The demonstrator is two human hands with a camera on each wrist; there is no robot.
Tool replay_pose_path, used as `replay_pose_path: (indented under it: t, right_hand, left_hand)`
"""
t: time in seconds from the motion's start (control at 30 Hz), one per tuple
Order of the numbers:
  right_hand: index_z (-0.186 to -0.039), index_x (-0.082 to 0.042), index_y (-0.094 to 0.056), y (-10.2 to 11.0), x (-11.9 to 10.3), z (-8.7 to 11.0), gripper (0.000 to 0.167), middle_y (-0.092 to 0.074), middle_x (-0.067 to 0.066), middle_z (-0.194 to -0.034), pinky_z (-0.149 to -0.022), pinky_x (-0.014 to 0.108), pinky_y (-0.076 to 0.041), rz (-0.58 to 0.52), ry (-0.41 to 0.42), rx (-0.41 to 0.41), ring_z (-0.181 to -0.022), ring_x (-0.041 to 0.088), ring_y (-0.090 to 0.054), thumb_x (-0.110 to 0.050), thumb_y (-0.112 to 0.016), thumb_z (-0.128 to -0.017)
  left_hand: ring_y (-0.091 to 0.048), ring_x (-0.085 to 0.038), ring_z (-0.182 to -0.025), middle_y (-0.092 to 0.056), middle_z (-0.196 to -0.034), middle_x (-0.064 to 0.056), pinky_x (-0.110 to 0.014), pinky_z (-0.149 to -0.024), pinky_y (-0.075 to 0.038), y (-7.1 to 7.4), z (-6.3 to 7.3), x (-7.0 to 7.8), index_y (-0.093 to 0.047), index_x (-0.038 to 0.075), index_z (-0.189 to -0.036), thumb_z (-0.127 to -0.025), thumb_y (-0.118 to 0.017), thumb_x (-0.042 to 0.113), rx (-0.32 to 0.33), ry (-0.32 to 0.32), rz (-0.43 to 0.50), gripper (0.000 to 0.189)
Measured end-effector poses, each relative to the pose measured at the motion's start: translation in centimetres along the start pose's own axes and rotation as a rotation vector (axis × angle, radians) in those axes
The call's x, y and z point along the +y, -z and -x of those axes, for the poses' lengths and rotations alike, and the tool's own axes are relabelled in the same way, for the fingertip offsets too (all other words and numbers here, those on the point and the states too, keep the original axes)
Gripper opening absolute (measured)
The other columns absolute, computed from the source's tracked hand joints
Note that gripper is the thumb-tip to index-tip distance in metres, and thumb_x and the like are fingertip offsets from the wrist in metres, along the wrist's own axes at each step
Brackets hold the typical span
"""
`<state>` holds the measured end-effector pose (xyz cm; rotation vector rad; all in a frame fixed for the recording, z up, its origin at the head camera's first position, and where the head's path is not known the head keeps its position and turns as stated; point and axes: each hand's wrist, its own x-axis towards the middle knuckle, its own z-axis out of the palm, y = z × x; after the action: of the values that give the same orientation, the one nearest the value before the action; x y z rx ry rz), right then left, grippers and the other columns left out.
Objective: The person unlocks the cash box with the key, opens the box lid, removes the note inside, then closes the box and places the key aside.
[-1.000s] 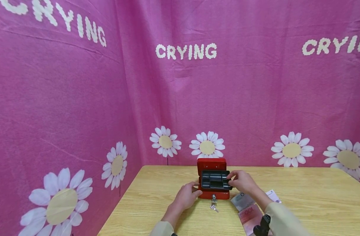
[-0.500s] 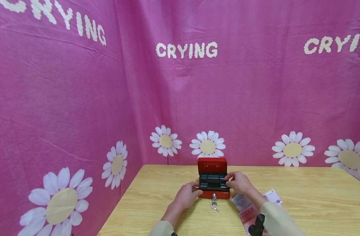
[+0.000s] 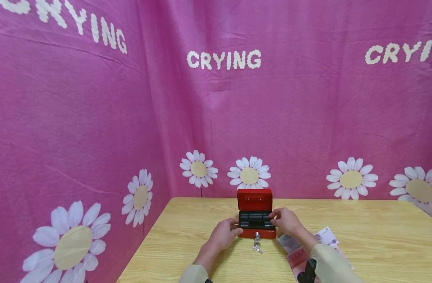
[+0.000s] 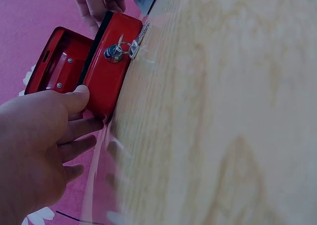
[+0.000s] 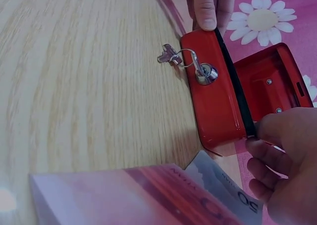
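Observation:
A red cash box (image 3: 265,234) stands on the table with its lid (image 3: 255,199) raised. A black compartment tray (image 3: 255,225) sits low inside it, near level with the rim. My left hand (image 3: 221,235) holds the box's left side, thumb (image 4: 79,97) at the front top corner and fingers along the side. At the opposite end, my right hand (image 3: 287,221) pinches the tray's right edge between thumb and fingers. From the front lock (image 5: 206,74) hangs a ring with small keys (image 3: 257,247); one key is in the lock.
Several banknotes (image 3: 296,257), pink and grey-green, lie to the right of the box, partly beneath my right forearm. The wooden table (image 3: 379,239) reaches back to a magenta cloth (image 3: 294,118) printed with daisies.
The black tray has gone down from above the box, slightly tilted, into it. My right hand has moved slightly left and down with it; the left hand has stayed at the box.

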<state>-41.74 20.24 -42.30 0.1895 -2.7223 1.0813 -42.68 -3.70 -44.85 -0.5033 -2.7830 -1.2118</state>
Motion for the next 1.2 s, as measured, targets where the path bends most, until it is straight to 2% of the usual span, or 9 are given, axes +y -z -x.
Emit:
replay_pose_path:
  t: [0.27, 0.4, 0.53, 0.73, 0.9, 1.2]
  right_hand:
    - [-0.096, 0.001, -0.071, -0.2, 0.5, 0.4, 0.012, -0.056, 0.005, -0.072, -0.055, 0.026, -0.04, 0.039, 0.045, 0.021, -0.064, 0.015, -0.049, -0.002, -0.065, -0.086]
    - [-0.097, 0.0, -0.07, 0.2, 0.3, 0.5, 0.013, -0.06, 0.005, -0.076, -0.057, 0.027, -0.043, 0.054, 0.027, 0.031, -0.068, 0.016, -0.053, -0.005, -0.065, -0.087]
    - [-0.1, 0.0, -0.07, 0.7, -0.1, 0.6, 0.015, -0.066, 0.007, -0.081, -0.062, 0.031, -0.047, 0.061, 0.028, 0.086, -0.073, 0.019, -0.057, -0.008, -0.066, -0.086]
    - [-0.109, 0.005, -0.067, 1.3, -0.8, 0.4, 0.026, -0.067, 0.015, -0.094, -0.078, 0.044, -0.054, 0.043, 0.089, 0.178, -0.084, 0.027, -0.063, -0.009, -0.066, -0.087]
    - [-0.122, 0.007, -0.062, 1.5, -1.2, 0.3, 0.037, -0.063, 0.023, -0.112, -0.09, 0.052, -0.052, -0.019, 0.088, 0.232, -0.101, 0.038, -0.062, -0.01, -0.063, -0.089]
    - [-0.137, 0.009, -0.05, 1.5, -1.4, 0.4, 0.051, -0.056, 0.029, -0.132, -0.097, 0.054, -0.051, -0.091, 0.067, 0.227, -0.117, 0.044, -0.058, -0.012, -0.062, -0.092]
  left_hand:
    - [-0.064, -0.021, -0.102, -0.072, -0.109, -0.008, -0.047, -0.097, -0.051, -0.1, -0.1, 0.2, -0.065, 0.002, -0.121, -0.091, -0.072, 0.019, -0.024, -0.005, -0.004, 0.035]
    - [-0.065, -0.02, -0.101, -0.072, -0.11, -0.008, -0.045, -0.094, -0.053, 0.0, -0.3, -0.2, -0.063, 0.004, -0.125, -0.091, -0.072, 0.027, -0.052, 0.004, 0.011, 0.042]
    - [-0.065, -0.024, -0.108, -0.07, -0.118, -0.01, -0.048, -0.096, -0.052, 0.4, -0.5, -0.4, -0.057, 0.006, -0.134, -0.092, -0.07, 0.039, -0.064, 0.012, 0.021, 0.054]
    - [-0.055, -0.033, -0.128, -0.059, -0.139, -0.013, -0.054, -0.106, -0.046, 1.3, -1.0, 0.3, -0.049, 0.01, -0.144, -0.096, -0.063, 0.043, -0.012, -0.015, 0.023, 0.06]
    - [-0.052, -0.034, -0.131, -0.054, -0.145, -0.013, -0.054, -0.107, -0.045, 1.6, -1.8, 1.1, -0.044, 0.011, -0.148, -0.097, -0.062, 0.041, 0.035, -0.042, 0.029, 0.062]
    - [-0.048, -0.032, -0.135, -0.048, -0.149, -0.012, -0.054, -0.11, -0.042, 2.0, -3.2, 2.0, -0.042, 0.009, -0.15, -0.096, -0.065, 0.037, 0.092, -0.055, 0.011, 0.065]
